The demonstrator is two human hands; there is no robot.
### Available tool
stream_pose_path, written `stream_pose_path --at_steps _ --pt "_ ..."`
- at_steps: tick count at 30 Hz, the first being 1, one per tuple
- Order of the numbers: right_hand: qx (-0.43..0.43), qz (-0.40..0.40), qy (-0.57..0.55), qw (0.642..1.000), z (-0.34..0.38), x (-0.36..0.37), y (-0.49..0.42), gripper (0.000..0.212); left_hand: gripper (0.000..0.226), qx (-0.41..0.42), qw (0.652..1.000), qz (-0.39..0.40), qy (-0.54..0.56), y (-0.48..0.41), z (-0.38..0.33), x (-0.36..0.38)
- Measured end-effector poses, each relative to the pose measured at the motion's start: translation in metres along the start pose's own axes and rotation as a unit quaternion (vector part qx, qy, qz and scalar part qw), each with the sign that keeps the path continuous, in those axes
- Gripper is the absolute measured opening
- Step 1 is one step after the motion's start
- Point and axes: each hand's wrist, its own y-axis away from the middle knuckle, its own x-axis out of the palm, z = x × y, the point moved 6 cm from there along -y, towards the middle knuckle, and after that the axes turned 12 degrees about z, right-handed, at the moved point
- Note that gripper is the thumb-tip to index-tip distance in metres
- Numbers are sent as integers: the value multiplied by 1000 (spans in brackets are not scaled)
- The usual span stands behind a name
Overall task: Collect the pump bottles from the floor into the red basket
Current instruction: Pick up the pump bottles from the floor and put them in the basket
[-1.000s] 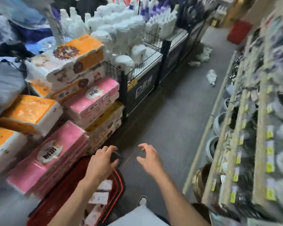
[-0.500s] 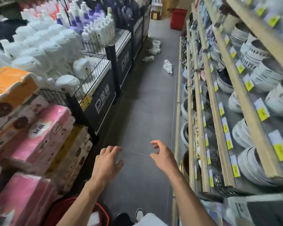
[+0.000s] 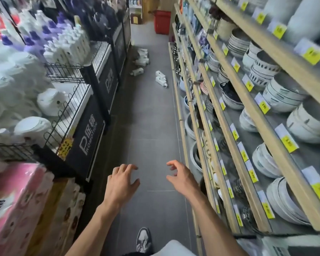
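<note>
Several white pump bottles lie on the grey floor far down the aisle: a pair [image 3: 160, 79] near the right shelf, one [image 3: 137, 71] to their left, and a small heap [image 3: 142, 56] behind against the left display. My left hand [image 3: 120, 183] and my right hand [image 3: 181, 177] hover side by side in front of me, low in the view, fingers loosely curled and holding nothing. Both hands are far from the bottles. A red basket [image 3: 162, 22] stands at the far end of the aisle.
Black wire promotion bins [image 3: 90, 133] with white bottles and packs of tissue [image 3: 13, 204] line the left. Wooden shelves [image 3: 235, 137] stacked with bowls and plates line the right. The narrow grey floor [image 3: 151, 135] runs between them. My shoe [image 3: 144, 239] shows at the bottom.
The view has swung up and forward along the aisle; the red basket with bottles by my feet has left the frame. My left hand let go of it, and the floor bottles look nearer.
</note>
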Motion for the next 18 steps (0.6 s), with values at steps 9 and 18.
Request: stream_pose_path --at_steps 9,18 --pt "9 -26 -31 999 20 -27 -62 40 45 45 999 -5 0 -84 -4 -49" --pt "-11 -96 -42 994 13 -85 -126 33 46 39 999 16 -10 -168 -35 -56"
